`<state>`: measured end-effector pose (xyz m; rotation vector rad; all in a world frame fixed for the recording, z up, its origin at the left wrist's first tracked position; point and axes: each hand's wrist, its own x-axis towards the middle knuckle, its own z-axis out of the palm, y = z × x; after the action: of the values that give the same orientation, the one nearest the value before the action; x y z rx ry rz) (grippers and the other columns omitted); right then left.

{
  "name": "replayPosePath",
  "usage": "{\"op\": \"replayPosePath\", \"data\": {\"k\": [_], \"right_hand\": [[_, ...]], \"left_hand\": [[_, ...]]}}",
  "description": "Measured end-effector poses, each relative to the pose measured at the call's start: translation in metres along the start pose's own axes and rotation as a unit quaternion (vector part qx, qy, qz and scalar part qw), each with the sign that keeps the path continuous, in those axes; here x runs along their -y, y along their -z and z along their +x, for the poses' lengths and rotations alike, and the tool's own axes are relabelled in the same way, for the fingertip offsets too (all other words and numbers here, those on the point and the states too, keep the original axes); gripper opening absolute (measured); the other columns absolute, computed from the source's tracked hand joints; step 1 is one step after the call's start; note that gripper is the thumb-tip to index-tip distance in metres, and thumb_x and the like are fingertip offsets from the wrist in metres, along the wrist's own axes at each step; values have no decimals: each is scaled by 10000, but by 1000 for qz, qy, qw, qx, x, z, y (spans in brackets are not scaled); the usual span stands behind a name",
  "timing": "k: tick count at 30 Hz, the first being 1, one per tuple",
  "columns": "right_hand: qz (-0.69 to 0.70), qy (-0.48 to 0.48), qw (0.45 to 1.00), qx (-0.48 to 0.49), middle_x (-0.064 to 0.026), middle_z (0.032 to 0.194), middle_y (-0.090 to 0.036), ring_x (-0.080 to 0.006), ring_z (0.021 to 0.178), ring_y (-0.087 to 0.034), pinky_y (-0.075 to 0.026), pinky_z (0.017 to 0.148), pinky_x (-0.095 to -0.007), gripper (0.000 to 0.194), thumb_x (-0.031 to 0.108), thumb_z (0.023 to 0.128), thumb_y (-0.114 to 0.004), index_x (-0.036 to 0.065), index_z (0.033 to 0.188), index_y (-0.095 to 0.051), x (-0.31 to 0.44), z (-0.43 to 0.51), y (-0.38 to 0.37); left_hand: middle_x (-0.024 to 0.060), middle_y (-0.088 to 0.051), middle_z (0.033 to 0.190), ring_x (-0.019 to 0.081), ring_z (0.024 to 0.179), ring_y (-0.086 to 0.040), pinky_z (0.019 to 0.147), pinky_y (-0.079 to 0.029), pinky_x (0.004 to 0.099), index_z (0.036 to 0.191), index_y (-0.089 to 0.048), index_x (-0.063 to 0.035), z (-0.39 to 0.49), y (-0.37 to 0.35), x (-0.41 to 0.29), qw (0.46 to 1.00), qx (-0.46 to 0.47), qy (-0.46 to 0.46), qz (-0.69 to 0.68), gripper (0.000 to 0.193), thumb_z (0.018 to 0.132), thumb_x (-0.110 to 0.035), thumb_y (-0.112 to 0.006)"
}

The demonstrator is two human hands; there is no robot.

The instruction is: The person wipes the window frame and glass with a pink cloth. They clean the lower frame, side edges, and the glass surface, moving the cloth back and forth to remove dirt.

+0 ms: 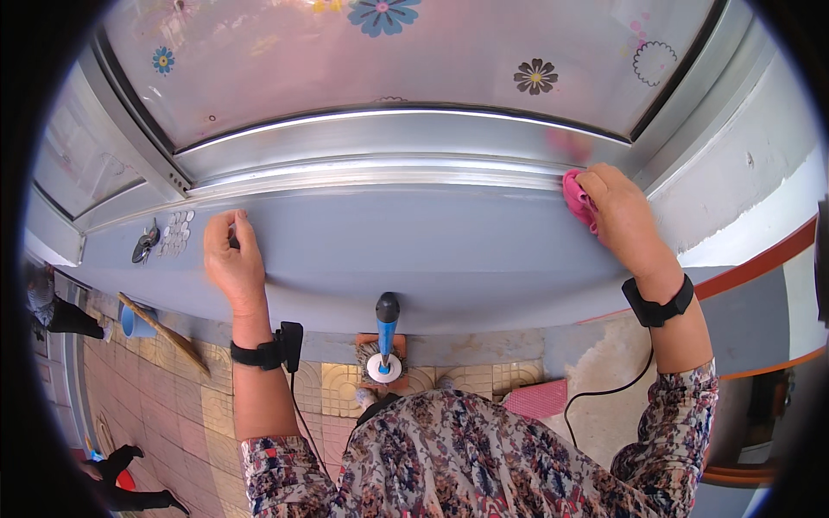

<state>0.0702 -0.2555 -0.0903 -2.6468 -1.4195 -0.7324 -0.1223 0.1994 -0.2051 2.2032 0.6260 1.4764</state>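
Observation:
A pink cloth (578,199) is bunched in my right hand (618,210), pressed against the lower metal window frame (388,169) at its right end. My left hand (234,259) hovers over or rests on the grey-blue sill (401,226), fingers curled and thumb near the index finger; nothing shows in it, though the inside of the hand is hidden. Left of that hand lie several round, coin-like pieces (176,233) in rows. A bunch of keys with a dark fob (146,243) is beside them.
A mop with a blue handle (386,333) leans against the sill's front. A blue bucket (136,320) and a wooden stick (165,333) are at the lower left. Two people (61,311) (123,482) are on the tiled ground at left. A pink mat (537,398) lies below.

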Motion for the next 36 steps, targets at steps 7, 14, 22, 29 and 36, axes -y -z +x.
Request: {"op": "replayPosePath", "data": {"k": [7,14,22,29,36], "right_hand": [[46,42,998,18,-142,952,-594,-374,907,-606,-511,767,-432,376,-67,733,-649,48,1090,-631,18,33,1],[39,118,991,-45,-115,883,-561,-338,864,-602,-505,727,-433,295,-28,684,-695,62,948,-597,45,63,1],[68,184,976,-94,-106,913,-572,-303,881,-628,-533,727,-412,240,0,725,-692,66,935,-597,107,111,38],[94,266,946,-159,-105,926,-622,-291,908,-656,-555,754,-395,190,48,780,-682,63,967,-661,177,155,61],[85,274,953,-98,-116,963,-630,-319,956,-661,-545,787,-411,175,75,818,-682,75,992,-663,227,192,73]], "left_hand": [[71,-700,890,262,830,-665,715,-514,354,884,-677,-55,-12,4,-61,992,-3,-121,-29,80,861,8,-721],[46,-689,886,253,873,-671,760,-505,358,859,-669,-76,-24,16,-132,973,54,-210,-76,129,793,-3,-752],[73,-682,971,285,969,-669,826,-499,389,909,-679,-60,-26,48,-188,932,137,-252,-222,152,788,-6,-755],[121,-672,1100,340,1086,-648,937,-465,468,1045,-684,-27,-18,107,-160,952,5,-306,-10,265,802,-90,-770],[154,-685,1163,321,1171,-650,1086,-432,487,1110,-692,-26,-21,101,-131,927,3,-365,84,352,950,-337,-651]]}}
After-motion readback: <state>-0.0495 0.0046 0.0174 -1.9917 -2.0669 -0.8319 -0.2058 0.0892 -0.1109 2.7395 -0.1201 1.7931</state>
